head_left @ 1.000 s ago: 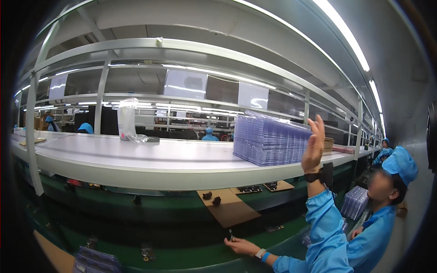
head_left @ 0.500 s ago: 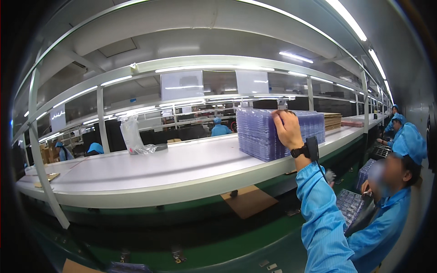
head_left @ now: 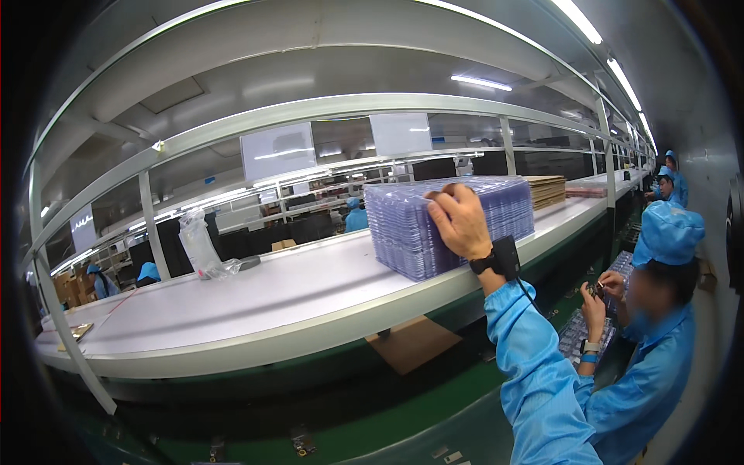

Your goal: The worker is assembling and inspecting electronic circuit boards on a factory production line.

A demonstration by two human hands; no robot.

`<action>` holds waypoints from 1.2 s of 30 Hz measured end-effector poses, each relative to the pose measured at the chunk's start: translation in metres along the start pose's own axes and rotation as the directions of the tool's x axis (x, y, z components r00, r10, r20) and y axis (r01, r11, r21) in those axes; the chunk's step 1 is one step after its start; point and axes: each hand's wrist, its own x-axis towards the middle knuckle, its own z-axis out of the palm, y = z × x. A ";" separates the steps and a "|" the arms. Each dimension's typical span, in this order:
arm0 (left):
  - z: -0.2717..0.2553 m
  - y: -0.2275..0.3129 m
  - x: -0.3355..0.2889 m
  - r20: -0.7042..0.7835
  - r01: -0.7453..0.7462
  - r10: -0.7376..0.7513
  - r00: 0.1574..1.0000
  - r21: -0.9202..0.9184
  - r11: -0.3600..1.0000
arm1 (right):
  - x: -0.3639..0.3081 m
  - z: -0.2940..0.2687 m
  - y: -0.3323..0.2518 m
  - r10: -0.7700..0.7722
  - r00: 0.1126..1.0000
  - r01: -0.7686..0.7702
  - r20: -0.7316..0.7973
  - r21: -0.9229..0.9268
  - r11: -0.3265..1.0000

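My right hand (head_left: 463,222) reaches up from the lower right, in a blue sleeve with a black band and a dark device at the wrist. Its fingers curl over the top front edge of a tall stack of clear, bluish plastic trays (head_left: 403,240). The thumb lies against the near corner of that stack, and the fingertips are partly hidden by the hand. The stack rests on a long white bench (head_left: 256,298), close to its front edge. My left hand is out of view.
Behind the trays lies a pile of brown cardboard sheets (head_left: 546,191). A clear plastic bag (head_left: 200,246) stands farther left on the bench. White frame posts (head_left: 70,333) rise from the bench. At right, a co-worker in blue (head_left: 647,364) sits by more trays (head_left: 575,333).
My view has turned slightly right, so the bench and stack appear farther left. My hand keeps its place on the trays. The co-worker's hands have come up around a small part.
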 end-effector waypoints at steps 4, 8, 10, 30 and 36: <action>0.010 0.000 -0.003 -0.030 0.008 -0.006 1.000 0.038 0.999 | 0.001 -0.002 -0.017 -0.079 0.997 0.079 0.014 -0.013 0.997; 0.013 0.012 0.001 -0.073 0.013 -0.008 0.997 0.065 0.998 | -0.007 -0.012 -0.011 -0.055 0.998 0.053 -0.019 -0.091 0.994; -0.004 0.020 0.012 -0.050 -0.019 0.023 0.998 0.069 0.997 | -0.008 -0.010 -0.013 -0.064 0.998 0.062 -0.018 -0.093 0.994; -0.020 0.040 0.080 0.382 0.360 -0.360 0.851 0.075 0.930 | -0.234 -0.040 -0.109 0.290 0.876 -0.464 0.384 0.515 0.721; 0.055 0.024 0.168 0.181 -0.086 0.101 0.978 -0.090 0.992 | -0.334 -0.130 -0.258 -0.007 0.529 -0.413 0.848 0.265 0.872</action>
